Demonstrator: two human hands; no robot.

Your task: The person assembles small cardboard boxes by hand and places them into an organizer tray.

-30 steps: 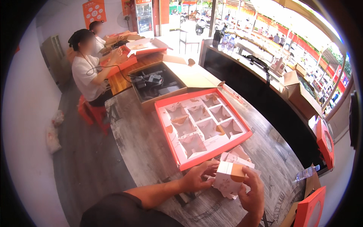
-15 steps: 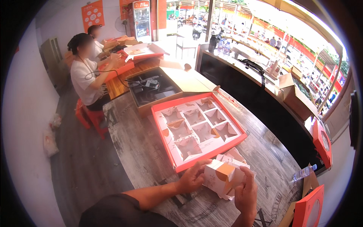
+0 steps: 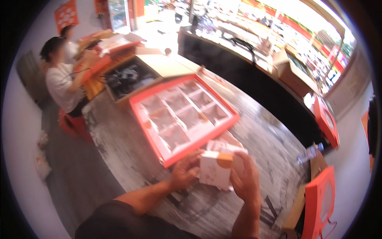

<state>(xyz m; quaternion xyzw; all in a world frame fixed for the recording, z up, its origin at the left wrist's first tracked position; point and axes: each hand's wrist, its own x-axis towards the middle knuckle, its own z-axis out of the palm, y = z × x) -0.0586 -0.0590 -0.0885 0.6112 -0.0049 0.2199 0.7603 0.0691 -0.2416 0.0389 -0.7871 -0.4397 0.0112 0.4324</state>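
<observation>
Between my two hands is a small white carton [image 3: 213, 170] with an orange patch at its top corner, held upright over the grey table. My left hand [image 3: 186, 171] grips its left edge, fingers bent. At its right side, the fingers and thumb of my right hand [image 3: 247, 179] close on the carton. More pink-white folded cardboard [image 3: 238, 147] lies just behind the carton, partly hidden by it. Beyond my hands sits a large red-rimmed box [image 3: 187, 146] with white dividers forming several square compartments; the picture is blurred there.
An open brown carton [image 3: 149, 84] with dark contents and cables stands behind the red box. At the far left, two people sit at a wooden table [image 3: 95, 88] with red boxes. To the right are a plastic bottle [image 3: 310, 153], red window boxes [image 3: 318, 203] and a black-fronted counter [image 3: 238, 83].
My view has swung so the scene shifts left and up, with blur. The small carton has turned so its broad white face shows; both hands still hold it.
</observation>
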